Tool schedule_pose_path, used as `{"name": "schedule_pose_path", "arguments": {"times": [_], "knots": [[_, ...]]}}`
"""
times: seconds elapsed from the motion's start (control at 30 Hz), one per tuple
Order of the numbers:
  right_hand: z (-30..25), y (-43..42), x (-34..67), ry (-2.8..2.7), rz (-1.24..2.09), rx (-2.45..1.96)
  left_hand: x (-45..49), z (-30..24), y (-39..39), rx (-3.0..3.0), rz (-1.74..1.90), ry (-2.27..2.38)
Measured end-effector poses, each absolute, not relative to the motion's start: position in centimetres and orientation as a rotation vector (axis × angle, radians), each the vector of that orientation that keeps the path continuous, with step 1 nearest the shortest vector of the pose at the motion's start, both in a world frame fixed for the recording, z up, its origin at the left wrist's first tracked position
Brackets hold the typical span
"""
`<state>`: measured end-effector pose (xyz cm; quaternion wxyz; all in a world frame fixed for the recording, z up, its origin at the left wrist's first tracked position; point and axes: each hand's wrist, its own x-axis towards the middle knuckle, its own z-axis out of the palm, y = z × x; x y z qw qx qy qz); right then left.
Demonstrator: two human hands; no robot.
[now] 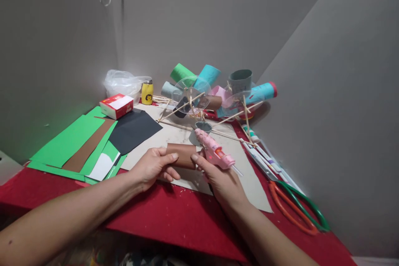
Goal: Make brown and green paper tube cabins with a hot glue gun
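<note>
My left hand (154, 164) is closed on the left end of a curved piece of brown paper (183, 154), thumb on top and fingers behind. A pink hot glue gun (213, 147) is in my right hand (222, 181), its nozzle pointing up and away to the left. The right thumb also rests at the right end of the brown paper. Just beyond the hands, a grey paper tube (193, 136) stands on a pale board (249, 189), partly hidden by the glue gun. Behind it is a frame of wooden sticks (187, 108) with clear discs and coloured paper tubes.
Green, brown and black paper sheets (77, 133) lie at the left, below a red and white box (116, 106). A yellow jar (147, 92) and a plastic bag (123, 83) stand behind. Scissors (299, 208) and pens (268, 162) line the red table's (174, 220) right side, near the wall.
</note>
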<state>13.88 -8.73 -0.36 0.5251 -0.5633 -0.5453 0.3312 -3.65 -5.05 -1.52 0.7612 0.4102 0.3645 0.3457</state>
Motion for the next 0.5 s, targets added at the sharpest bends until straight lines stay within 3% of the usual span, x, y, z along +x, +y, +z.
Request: {"name": "schedule_pose_path", "arguments": {"times": [0.5], "knots": [[-1.0, -9.1, 13.4, -0.960, 1.037, -1.381, -3.1, -2.1, -5.5, 0.894, 0.812, 0.782]]}}
